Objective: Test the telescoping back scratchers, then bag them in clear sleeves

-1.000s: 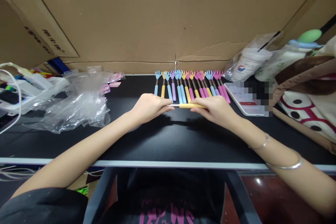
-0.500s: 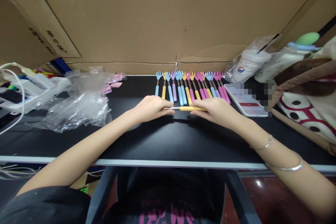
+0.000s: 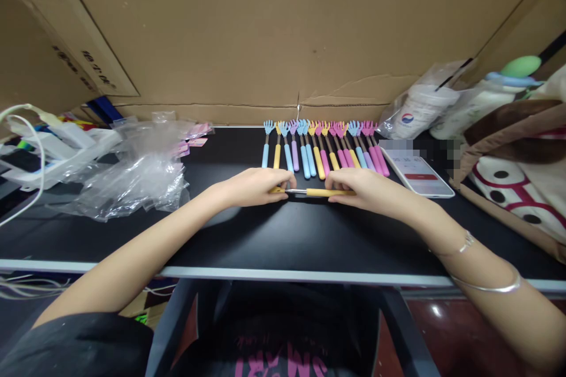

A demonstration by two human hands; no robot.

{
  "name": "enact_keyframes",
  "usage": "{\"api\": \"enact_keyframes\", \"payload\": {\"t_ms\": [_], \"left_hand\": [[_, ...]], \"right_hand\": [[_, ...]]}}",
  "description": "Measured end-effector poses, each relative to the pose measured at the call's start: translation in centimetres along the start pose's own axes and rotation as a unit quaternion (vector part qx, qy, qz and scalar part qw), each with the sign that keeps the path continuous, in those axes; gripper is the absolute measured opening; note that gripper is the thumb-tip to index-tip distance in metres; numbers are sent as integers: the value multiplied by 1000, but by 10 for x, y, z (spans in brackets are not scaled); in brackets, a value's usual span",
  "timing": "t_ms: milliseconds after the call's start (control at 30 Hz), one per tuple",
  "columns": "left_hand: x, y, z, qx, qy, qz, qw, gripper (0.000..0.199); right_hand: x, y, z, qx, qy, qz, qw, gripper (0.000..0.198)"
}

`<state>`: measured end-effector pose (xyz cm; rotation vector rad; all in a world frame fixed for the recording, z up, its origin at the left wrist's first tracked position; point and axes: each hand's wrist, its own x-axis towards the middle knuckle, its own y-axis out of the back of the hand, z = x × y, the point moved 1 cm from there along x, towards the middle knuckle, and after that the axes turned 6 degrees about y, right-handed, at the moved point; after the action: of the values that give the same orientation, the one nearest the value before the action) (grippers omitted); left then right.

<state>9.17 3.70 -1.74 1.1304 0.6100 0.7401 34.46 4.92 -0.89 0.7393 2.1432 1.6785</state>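
Between my two hands a yellow back scratcher [image 3: 317, 192] lies level just above the black desk, a bare metal rod showing in its middle. My left hand [image 3: 260, 185] is closed on its yellow head end, which the fingers mostly cover. The yellow handle sits in the grip of my right hand [image 3: 354, 184]. Just beyond the hands, several back scratchers [image 3: 305, 159] lie side by side in a row, hand-shaped heads pointing away, with blue, yellow, purple and pink handles.
Crumpled clear plastic bags [image 3: 141, 171] lie at the left, beside a white power strip [image 3: 66, 156] with cables. On the right are a phone [image 3: 420, 175], a bagged white cup [image 3: 420, 109], a bottle [image 3: 495, 100] and a cloth bag [image 3: 526, 182]. A cardboard wall [image 3: 265, 29] stands behind.
Both hands have come slightly nearer the desk's front edge with the yellow back scratcher. The row of back scratchers stays as it was.
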Motion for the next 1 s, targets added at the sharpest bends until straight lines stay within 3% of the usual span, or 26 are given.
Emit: {"api": "enact_keyframes", "payload": {"t_ms": [167, 533, 700, 800, 900, 967, 1000], "left_hand": [[0, -2, -5, 19, -28, 8, 999, 14], [-3, 9, -11, -2, 4, -61, 998, 27], [-4, 11, -11, -10, -5, -71, 997, 31], [-3, 11, -13, -18, -13, -75, 997, 33], [-1, 12, -14, -33, -9, -78, 996, 29], [0, 12, -14, -45, -6, -77, 996, 27], [1, 11, -13, -48, -8, -75, 996, 28]], "right_hand": [[0, 0, -2, -45, -21, -11, 999, 8], [-2, -2, 4, -81, -10, -16, 997, 13], [-8, 9, -8, -101, 8, 47, 994, 12], [-16, 15, -35, -60, 55, 86, 993, 14], [-22, 9, -81, 32, 145, 107, 983, 16], [-22, -3, -117, 109, 263, 55, 957, 20], [-20, -11, -135, 123, 336, -12, 934, 17]]}}
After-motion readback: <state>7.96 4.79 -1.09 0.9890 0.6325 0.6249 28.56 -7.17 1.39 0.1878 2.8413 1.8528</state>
